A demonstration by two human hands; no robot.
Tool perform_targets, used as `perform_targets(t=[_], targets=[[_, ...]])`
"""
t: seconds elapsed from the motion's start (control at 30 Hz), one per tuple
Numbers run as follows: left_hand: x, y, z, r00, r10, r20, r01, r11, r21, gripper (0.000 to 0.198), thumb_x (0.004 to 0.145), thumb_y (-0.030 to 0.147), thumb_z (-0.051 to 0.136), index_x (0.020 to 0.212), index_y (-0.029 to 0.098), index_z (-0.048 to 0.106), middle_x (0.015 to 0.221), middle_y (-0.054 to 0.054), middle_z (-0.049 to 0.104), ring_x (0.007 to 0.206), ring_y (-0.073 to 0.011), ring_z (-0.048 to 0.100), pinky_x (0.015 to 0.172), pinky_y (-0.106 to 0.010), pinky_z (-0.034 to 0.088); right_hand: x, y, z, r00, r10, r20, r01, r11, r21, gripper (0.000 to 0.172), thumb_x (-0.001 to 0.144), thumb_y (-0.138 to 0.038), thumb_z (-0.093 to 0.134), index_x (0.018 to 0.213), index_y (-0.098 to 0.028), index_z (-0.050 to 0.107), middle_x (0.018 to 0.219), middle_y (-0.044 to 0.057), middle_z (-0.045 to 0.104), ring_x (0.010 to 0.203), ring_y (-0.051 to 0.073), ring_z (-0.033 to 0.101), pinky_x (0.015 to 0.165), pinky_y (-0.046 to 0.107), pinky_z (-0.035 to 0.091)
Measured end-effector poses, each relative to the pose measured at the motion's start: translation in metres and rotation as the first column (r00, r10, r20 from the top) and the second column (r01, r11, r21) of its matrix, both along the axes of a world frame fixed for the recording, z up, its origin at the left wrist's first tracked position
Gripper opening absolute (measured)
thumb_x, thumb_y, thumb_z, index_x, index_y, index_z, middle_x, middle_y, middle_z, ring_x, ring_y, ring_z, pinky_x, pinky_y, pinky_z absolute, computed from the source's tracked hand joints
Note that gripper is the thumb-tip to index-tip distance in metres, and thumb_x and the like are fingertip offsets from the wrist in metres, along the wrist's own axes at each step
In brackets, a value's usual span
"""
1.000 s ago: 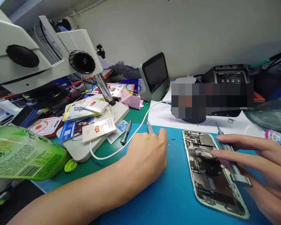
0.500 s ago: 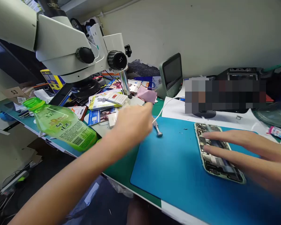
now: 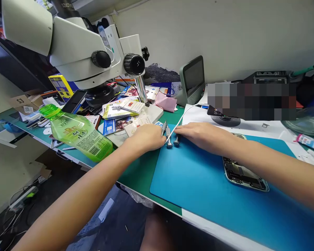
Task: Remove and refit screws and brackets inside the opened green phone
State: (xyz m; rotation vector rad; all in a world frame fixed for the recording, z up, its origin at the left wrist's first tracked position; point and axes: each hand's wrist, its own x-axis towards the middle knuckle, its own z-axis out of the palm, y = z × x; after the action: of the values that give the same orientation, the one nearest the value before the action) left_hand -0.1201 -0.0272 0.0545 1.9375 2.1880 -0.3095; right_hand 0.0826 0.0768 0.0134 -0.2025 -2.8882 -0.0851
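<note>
Three small grey screwdrivers (image 3: 169,137) lie side by side at the far left edge of the blue mat (image 3: 199,184). My left hand (image 3: 146,138) rests with curled fingers, its fingertips against the screwdrivers from the left. My right hand (image 3: 202,135) reaches across from the right, fingers stretched flat, its tips at the rightmost screwdriver (image 3: 176,140). Whether either hand grips one is hidden. An opened phone (image 3: 244,173) with bare circuit boards lies on the mat, partly under my right forearm.
A white microscope (image 3: 75,52) overhangs the left of the bench, above stacked cards and boxes (image 3: 120,111). A green bottle (image 3: 78,134) lies on its side at the left edge. A white cable (image 3: 184,115) runs past a small screen (image 3: 193,78). The bench edge is close.
My right hand has left the phone and swung left to the screwdrivers; the screwdriver it held one second ago is no longer visible in it. My left hand settled beside them. The view shifted left.
</note>
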Motion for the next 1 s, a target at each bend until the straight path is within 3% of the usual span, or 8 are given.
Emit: perform_targets(t=[0.17, 0.33, 0.43, 0.5, 0.6, 0.73, 0.87, 1.0], targets=[[0.005, -0.004, 0.003, 0.999, 0.035, -0.020, -0.032, 0.990, 0.138, 0.033, 0.103, 0.041, 0.054, 0.103, 0.014, 0.073, 0.101, -0.010, 0.075, 0.089, -0.0218, 0.071, 0.078, -0.035, 0.057, 0.032, -0.019, 0.012, 0.986, 0.021, -0.168, -0.016, 0.999, 0.035, 0.037, 0.104, -0.016, 0.040, 0.122, -0.019, 0.072, 0.122, 0.006, 0.074, 0.100, 0.018, 0.074, 0.085, 0.030, 0.062], [0.013, -0.010, 0.021, 0.996, 0.079, -0.047, -0.054, 0.919, 0.390, 0.036, 0.098, 0.033, 0.042, 0.089, 0.017, 0.073, 0.089, -0.013, 0.077, 0.081, -0.0270, 0.070, 0.064, -0.033, 0.041, 0.080, -0.035, 0.023, 0.923, 0.006, -0.386, 0.040, 0.993, 0.111, 0.024, 0.100, -0.014, 0.054, 0.117, -0.018, 0.070, 0.113, 0.004, 0.076, 0.098, 0.018, 0.075, 0.081, 0.031, 0.063], [0.018, -0.016, 0.037, 0.992, 0.114, -0.058, -0.064, 0.837, 0.543, 0.034, 0.100, 0.031, 0.038, 0.089, 0.019, 0.068, 0.085, -0.011, 0.074, 0.075, -0.0246, 0.065, 0.062, -0.033, 0.034, 0.102, -0.045, 0.029, 0.876, -0.043, -0.480, 0.110, 0.988, 0.112, 0.025, 0.096, -0.009, 0.062, 0.118, -0.017, 0.068, 0.114, 0.004, 0.076, 0.101, 0.017, 0.074, 0.090, 0.031, 0.062], [0.025, -0.024, 0.050, 0.993, 0.110, -0.044, -0.045, 0.689, 0.723, 0.032, 0.101, 0.036, 0.044, 0.078, 0.021, 0.061, 0.069, -0.004, 0.065, 0.062, -0.0189, 0.055, 0.059, -0.032, 0.028, 0.110, -0.054, 0.032, 0.847, -0.074, -0.527, 0.148, 0.984, 0.100, 0.029, 0.093, -0.006, 0.065, 0.120, -0.016, 0.067, 0.116, 0.005, 0.075, 0.107, 0.016, 0.072, 0.097, 0.031, 0.060], [0.048, -0.039, 0.064, 0.988, -0.150, -0.037, 0.086, 0.334, 0.939, 0.041, 0.097, 0.042, 0.057, 0.063, 0.022, 0.048, 0.048, 0.006, 0.040, 0.046, -0.0105, 0.034, 0.052, -0.029, 0.024, 0.116, -0.068, 0.031, 0.810, -0.095, -0.579, 0.163, 0.984, 0.066, 0.044, 0.089, -0.004, 0.069, 0.131, -0.016, 0.062, 0.126, 0.009, 0.071, 0.120, 0.017, 0.068, 0.107, 0.030, 0.056], [0.100, -0.051, 0.054, 0.869, -0.481, -0.120, 0.283, 0.282, 0.917, 0.039, 0.100, 0.031, 0.056, 0.063, 0.020, 0.050, 0.051, 0.008, 0.038, 0.044, -0.0062, 0.032, 0.048, -0.026, 0.026, 0.122, -0.081, 0.019, 0.771, -0.027, -0.636, 0.046, 0.999, 0.014, 0.080, 0.088, -0.007, 0.072, 0.159, -0.020, 0.038, 0.142, 0.014, 0.062, 0.135, 0.021, 0.060, 0.109, 0.036, 0.057], [0.142, -0.036, 0.022, 0.691, -0.712, -0.125, 0.311, 0.137, 0.940, 0.048, 0.107, 0.040, 0.048, 0.064, 0.019, 0.049, 0.049, 0.007, 0.045, 0.042, -0.0053, 0.038, 0.044, -0.025, 0.026, 0.128, -0.083, 0.006, 0.723, 0.006, -0.691, 0.008, 1.000, 0.017, 0.080, 0.095, -0.014, 0.064, 0.165, -0.021, 0.026, 0.124, 0.011, 0.071, 0.113, 0.018, 0.071, 0.092, 0.030, 0.064], [0.153, -0.017, 0.003, 0.551, -0.834, 0.028, 0.262, 0.205, 0.943, 0.047, 0.110, 0.044, 0.045, 0.072, 0.019, 0.051, 0.055, 0.006, 0.053, 0.045, -0.0051, 0.045, 0.046, -0.023, 0.032, 0.133, -0.080, -0.001, 0.683, -0.035, -0.730, 0.036, 0.999, -0.015, 0.081, 0.095, -0.012, 0.062, 0.166, -0.025, 0.025, 0.106, 0.006, 0.075, 0.087, 0.016, 0.073, 0.073, 0.025, 0.064]])
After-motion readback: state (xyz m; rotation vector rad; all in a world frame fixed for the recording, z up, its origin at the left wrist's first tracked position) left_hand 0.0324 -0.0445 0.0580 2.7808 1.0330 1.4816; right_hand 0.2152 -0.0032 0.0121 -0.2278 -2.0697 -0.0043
